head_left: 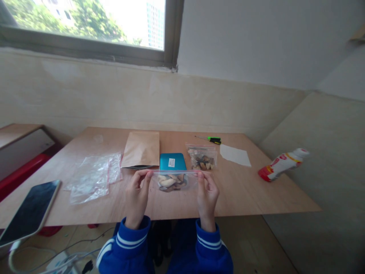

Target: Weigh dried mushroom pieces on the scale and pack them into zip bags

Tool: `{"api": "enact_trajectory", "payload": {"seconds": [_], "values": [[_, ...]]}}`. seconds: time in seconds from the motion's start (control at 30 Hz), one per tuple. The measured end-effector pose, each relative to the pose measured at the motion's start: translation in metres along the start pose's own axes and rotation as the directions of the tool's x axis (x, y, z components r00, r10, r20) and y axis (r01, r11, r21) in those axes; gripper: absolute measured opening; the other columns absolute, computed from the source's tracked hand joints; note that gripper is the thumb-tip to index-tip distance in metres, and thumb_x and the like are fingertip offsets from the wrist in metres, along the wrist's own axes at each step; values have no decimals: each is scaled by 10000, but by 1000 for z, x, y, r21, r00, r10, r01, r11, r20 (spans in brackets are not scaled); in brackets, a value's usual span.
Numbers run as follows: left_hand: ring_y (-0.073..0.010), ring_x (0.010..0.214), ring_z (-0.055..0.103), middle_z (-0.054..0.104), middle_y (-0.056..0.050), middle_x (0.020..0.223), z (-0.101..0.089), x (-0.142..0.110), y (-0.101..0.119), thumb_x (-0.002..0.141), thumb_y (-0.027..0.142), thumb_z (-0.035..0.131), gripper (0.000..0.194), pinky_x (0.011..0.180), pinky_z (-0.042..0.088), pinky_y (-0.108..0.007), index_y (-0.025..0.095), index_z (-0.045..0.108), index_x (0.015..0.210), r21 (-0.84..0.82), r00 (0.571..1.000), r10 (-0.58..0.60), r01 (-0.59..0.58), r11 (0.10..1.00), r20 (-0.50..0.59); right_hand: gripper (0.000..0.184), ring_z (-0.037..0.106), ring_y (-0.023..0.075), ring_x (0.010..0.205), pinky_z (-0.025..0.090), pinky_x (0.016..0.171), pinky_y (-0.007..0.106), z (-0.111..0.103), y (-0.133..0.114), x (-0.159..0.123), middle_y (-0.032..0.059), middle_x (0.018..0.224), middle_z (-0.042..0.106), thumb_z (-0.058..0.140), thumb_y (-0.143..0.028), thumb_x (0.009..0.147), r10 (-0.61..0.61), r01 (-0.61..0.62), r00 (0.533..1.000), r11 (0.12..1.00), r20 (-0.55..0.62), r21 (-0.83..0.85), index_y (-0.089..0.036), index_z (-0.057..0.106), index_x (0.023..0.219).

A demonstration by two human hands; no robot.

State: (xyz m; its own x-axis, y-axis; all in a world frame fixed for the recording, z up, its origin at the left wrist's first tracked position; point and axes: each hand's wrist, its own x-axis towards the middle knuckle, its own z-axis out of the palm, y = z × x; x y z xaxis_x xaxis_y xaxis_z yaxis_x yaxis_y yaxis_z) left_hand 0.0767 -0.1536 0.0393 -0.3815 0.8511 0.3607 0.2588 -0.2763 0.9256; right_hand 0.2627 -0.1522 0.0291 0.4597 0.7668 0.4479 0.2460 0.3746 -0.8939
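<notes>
My left hand [137,198] and my right hand [207,197] pinch the two top corners of a small clear zip bag [173,180] holding brown and grey flat pieces, held just above the wooden table [248,190]. Behind it lies a teal box [172,161] with a white label. A second filled zip bag [203,157] sits to the right of the box. A brown paper pouch [142,149] lies to the box's left. Blue sleeves with white stripes cover my wrists.
Several empty clear zip bags [92,175] lie at the left. A phone [30,213] rests at the table's near left corner. A green-handled screwdriver [211,139] and a white paper [235,155] lie at the back right. A white and red bottle [282,163] lies at the right edge.
</notes>
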Motion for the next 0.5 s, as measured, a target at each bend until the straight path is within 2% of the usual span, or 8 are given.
{"api": "enact_trajectory", "payload": {"seconds": [0.17, 0.3, 0.5], "values": [[-167, 736, 624, 667, -12, 751, -1, 2, 0, 813, 450, 608, 248, 684, 489, -264, 205, 649, 806, -47, 999, -32, 31, 998, -17, 260, 622, 185, 809, 488, 806, 327, 2, -1, -1, 33, 810, 668, 526, -422, 893, 93, -106, 989, 988, 114, 109, -198, 637, 825], [-168, 744, 626, 670, -13, 756, -2, 3, 1, 811, 445, 612, 242, 691, 496, -266, 207, 655, 805, -68, 1000, -29, 29, 997, -9, 246, 614, 166, 754, 502, 758, 304, 3, -2, -2, 5, 779, 647, 642, -417, 814, 120, -173, 958, 967, 261, 190, -212, 619, 947], [-160, 792, 630, 674, -13, 803, -4, 3, -1, 837, 400, 594, 199, 730, 497, -250, 210, 650, 843, -87, 1000, -3, 6, 996, 29, 213, 635, 182, 761, 516, 747, 318, 3, 4, 0, 28, 788, 672, 702, -398, 756, 168, -210, 950, 968, 264, 137, -196, 662, 805]]}}
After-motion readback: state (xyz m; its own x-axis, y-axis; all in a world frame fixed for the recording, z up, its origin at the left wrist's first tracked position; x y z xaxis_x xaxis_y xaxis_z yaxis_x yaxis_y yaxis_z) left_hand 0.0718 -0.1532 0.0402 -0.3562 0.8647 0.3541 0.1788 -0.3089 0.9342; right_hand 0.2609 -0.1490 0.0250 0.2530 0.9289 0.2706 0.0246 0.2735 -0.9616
